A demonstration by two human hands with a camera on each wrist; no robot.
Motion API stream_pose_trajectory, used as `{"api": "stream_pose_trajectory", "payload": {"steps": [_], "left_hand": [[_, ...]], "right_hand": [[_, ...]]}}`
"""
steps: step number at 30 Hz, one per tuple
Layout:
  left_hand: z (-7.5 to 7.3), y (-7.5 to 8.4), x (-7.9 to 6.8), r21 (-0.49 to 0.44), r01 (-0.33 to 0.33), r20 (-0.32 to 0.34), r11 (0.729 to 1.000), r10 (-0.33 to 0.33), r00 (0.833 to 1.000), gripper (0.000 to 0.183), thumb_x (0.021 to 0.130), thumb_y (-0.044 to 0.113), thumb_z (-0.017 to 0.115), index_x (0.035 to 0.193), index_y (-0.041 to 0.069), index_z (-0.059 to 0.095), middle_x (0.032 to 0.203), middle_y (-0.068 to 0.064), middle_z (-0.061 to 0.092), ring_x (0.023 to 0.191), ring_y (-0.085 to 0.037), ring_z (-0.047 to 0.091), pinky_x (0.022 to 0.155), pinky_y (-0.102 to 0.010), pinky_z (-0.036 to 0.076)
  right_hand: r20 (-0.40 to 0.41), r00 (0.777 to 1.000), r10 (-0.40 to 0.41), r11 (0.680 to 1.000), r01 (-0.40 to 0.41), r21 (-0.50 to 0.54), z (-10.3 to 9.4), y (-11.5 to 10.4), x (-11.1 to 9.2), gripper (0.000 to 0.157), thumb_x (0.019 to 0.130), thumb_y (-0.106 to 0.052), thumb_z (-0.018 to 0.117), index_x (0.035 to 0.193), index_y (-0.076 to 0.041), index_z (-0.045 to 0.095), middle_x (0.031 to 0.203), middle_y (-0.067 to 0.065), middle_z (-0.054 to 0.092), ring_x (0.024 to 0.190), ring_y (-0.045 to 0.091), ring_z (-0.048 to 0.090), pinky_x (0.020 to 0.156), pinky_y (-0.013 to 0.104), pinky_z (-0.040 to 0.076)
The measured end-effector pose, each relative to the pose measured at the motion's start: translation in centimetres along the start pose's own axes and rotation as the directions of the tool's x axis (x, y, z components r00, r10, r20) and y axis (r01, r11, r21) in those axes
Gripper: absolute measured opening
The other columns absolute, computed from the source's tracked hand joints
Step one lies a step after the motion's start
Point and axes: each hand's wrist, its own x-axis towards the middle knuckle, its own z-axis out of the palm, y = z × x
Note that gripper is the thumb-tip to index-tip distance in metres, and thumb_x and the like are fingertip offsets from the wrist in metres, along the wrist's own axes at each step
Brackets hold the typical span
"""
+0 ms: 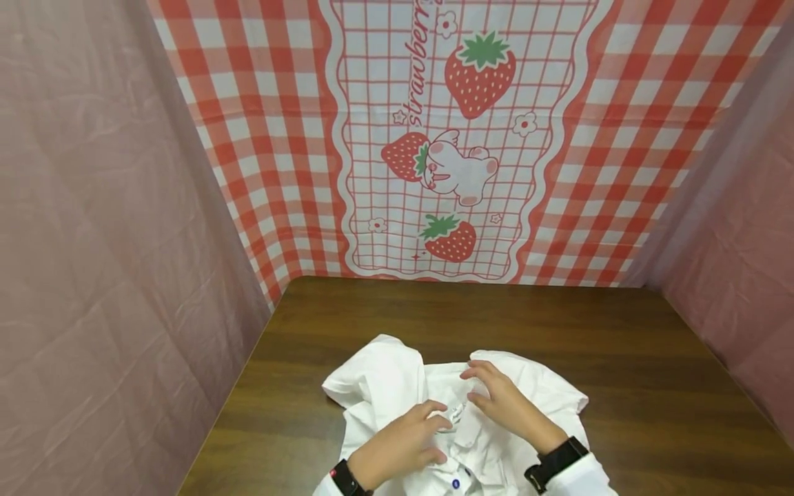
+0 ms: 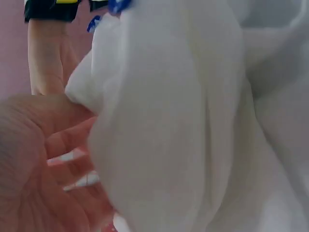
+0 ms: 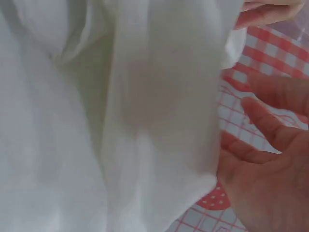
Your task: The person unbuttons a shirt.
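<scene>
A white short-sleeved shirt [image 1: 387, 375] lies on the brown table, its two sleeves spread out to either side and a blue button [image 1: 455, 483] near the bottom of the view. Over the shirt's middle, my left hand [image 1: 403, 441] is spread with bent fingers, thumb apart from the rest. In the left wrist view the shirt [image 2: 159, 111] covers the fingertips. Higher and to the right, my right hand [image 1: 509, 403] reaches over the shirt near its neck opening. The right wrist view shows its fingers [image 3: 270, 123] loosely extended beside the hanging edge of the shirt [image 3: 159, 121].
The wooden table [image 1: 298, 331] ends at a red-and-white checked cloth [image 1: 273, 138] with strawberry prints behind it. Pinkish curtains [image 1: 112, 241] hang on the left and right. Each wrist wears a black band [image 1: 556, 463].
</scene>
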Motion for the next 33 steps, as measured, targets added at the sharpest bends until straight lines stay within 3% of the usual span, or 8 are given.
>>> {"api": "stream_pose_trajectory", "payload": {"steps": [7,11,15,19,21,26,29,33], "left_hand": [[0.3,-0.4,0.0,0.092,0.252,0.191,0.963,-0.265,0.945,0.055,0.061,0.058,0.072,0.105,0.027,0.064,0.121,-0.009,0.058,0.107,-0.026,0.056,0.086,-0.045,0.044],[1.0,-0.9,-0.4,0.164,0.232,0.189,0.959,-0.261,0.947,0.046,0.060,0.063,0.069,0.091,0.030,0.064,0.096,0.006,0.062,0.088,-0.014,0.055,0.080,-0.037,0.040],[1.4,-1.9,-0.4,0.176,0.144,0.136,0.974,-0.169,0.976,0.039,0.064,0.063,0.065,0.079,0.027,0.061,0.074,0.013,0.058,0.078,-0.008,0.051,0.077,-0.026,0.039],[1.1,-3.2,-0.1,-0.011,0.123,0.088,0.992,-0.121,0.989,0.035,0.070,0.055,0.067,0.070,0.021,0.055,0.065,0.014,0.051,0.077,-0.005,0.047,0.079,-0.022,0.042],[0.4,-3.9,0.2,-0.153,0.123,0.060,0.980,-0.115,0.992,0.035,0.073,0.048,0.069,0.068,0.018,0.051,0.062,0.014,0.044,0.072,-0.002,0.044,0.090,-0.026,0.043],[-2.3,-5.3,1.2,-0.440,0.077,-0.068,0.895,-0.119,0.990,0.030,0.082,0.033,0.066,0.072,0.014,0.046,0.058,0.013,0.029,0.054,0.003,0.029,0.071,-0.018,0.046],[-4.1,-5.6,2.0,-0.546,0.065,-0.133,0.835,-0.163,0.978,0.023,0.087,0.026,0.063,0.077,0.013,0.046,0.061,0.010,0.029,0.055,0.003,0.029,0.052,-0.013,0.026],[-6.1,-5.4,2.9,-0.641,0.069,-0.170,0.764,-0.229,0.958,0.016,0.090,0.016,0.060,0.085,0.010,0.045,0.067,0.005,0.034,0.061,-0.001,0.036,0.056,-0.016,0.030]], "right_hand": [[0.299,0.926,0.229,0.972,-0.233,-0.023,0.5,2.0,0.4,0.069,0.071,-0.013,0.078,0.125,0.012,0.043,0.125,0.032,0.048,0.113,0.048,0.047,0.095,0.056,0.038],[0.338,0.881,0.331,0.941,-0.334,-0.049,0.6,2.9,-0.1,0.082,0.068,-0.016,0.080,0.130,0.015,0.037,0.124,0.035,0.049,0.115,0.047,0.048,0.098,0.054,0.037],[0.294,0.905,0.308,0.950,-0.311,-0.036,0.0,3.7,-0.5,0.061,0.070,-0.014,0.078,0.118,0.013,0.050,0.101,0.022,0.064,0.093,0.032,0.061,0.083,0.043,0.048],[0.201,0.973,0.116,0.987,-0.135,0.083,-0.9,4.8,-0.7,0.016,0.076,-0.012,0.071,0.084,-0.003,0.060,0.067,-0.006,0.052,0.062,0.006,0.046,0.055,0.023,0.039],[0.135,0.990,0.046,0.991,-0.062,0.117,-1.8,4.9,-0.6,0.013,0.078,-0.012,0.069,0.074,-0.009,0.057,0.062,-0.010,0.043,0.058,0.001,0.037,0.051,0.021,0.032],[0.027,0.998,0.058,0.992,-0.061,0.114,-5.6,2.8,0.1,0.009,0.081,-0.010,0.068,0.076,-0.011,0.061,0.068,-0.009,0.048,0.064,-0.003,0.039,0.054,0.020,0.035],[-0.016,0.994,0.107,0.980,-0.103,0.169,-7.7,1.6,0.5,0.004,0.082,-0.011,0.068,0.081,-0.010,0.064,0.073,-0.008,0.049,0.066,-0.001,0.041,0.054,0.019,0.037],[0.017,0.980,0.200,0.922,-0.194,0.334,-9.9,0.1,0.7,0.009,0.087,-0.014,0.064,0.090,-0.006,0.063,0.065,-0.004,0.045,0.058,0.007,0.044,0.049,0.024,0.038]]}}
